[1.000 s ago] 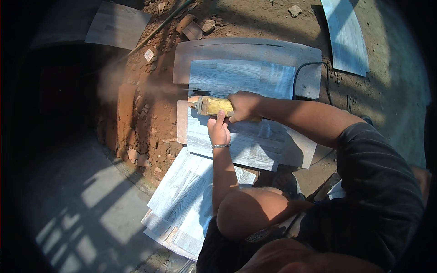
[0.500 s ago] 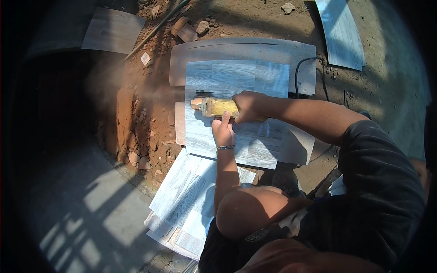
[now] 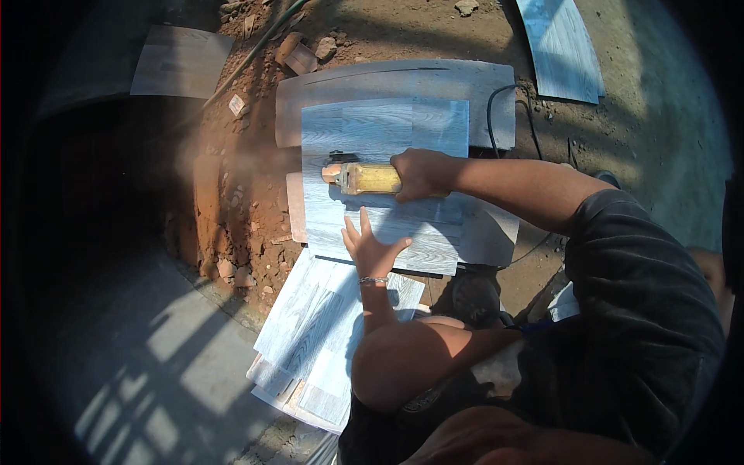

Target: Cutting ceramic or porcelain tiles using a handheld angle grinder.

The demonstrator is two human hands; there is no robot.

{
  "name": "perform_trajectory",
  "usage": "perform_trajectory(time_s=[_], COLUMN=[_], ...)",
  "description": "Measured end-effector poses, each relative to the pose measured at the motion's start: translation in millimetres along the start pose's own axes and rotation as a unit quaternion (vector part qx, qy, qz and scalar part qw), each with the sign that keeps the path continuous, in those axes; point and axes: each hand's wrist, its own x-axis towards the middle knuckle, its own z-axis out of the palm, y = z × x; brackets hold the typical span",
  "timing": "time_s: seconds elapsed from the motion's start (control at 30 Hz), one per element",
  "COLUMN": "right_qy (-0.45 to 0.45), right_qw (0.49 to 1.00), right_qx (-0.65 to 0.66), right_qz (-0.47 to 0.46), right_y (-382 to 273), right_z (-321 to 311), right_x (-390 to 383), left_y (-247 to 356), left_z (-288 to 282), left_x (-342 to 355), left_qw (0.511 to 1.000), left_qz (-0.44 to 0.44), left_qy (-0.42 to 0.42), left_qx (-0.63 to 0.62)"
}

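My right hand (image 3: 418, 174) is closed round the back of a yellow angle grinder (image 3: 372, 178), which points left over a pale wood-grain tile (image 3: 384, 124) with a small dark patch near the grinder's head. My left hand (image 3: 370, 249) lies on or just over the tile below the tool, fingers spread and holding nothing. The tile rests on a larger greyish board (image 3: 403, 74). Dust clouds the air left of the grinder's head.
A stack of similar tiles (image 3: 298, 325) lies at lower left; loose tiles (image 3: 562, 50) (image 3: 178, 62) lie top right and top left. A black cable (image 3: 535, 116) loops at right. Reddish rubble (image 3: 213, 209) borders a dark recess at left; a pole (image 3: 256, 54) leans above it.
My left hand has let go of the grinder and moved down onto the tile, fingers spreading. My right hand still holds the tool. The whole view has shifted slightly left.
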Motion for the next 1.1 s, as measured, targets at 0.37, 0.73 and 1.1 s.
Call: perform_trajectory(time_s=[0.37,0.73,1.1], right_qy=[-0.004,-0.024,-0.053], right_qw=[1.0,0.998,0.995], right_qx=[-0.025,-0.041,-0.026], right_qz=[0.006,0.032,0.074], right_y=[4,9,16], right_z=[-5,-10,-15], right_x=[-12,-30,-42], left_y=[3,7,8], left_z=[8,6,7], left_x=[-4,-2,-1], left_qw=[0.994,0.989,0.988], left_qz=[-0.033,-0.051,-0.048], left_qy=[-0.061,-0.076,-0.072], left_qx=[0.085,0.113,0.13])
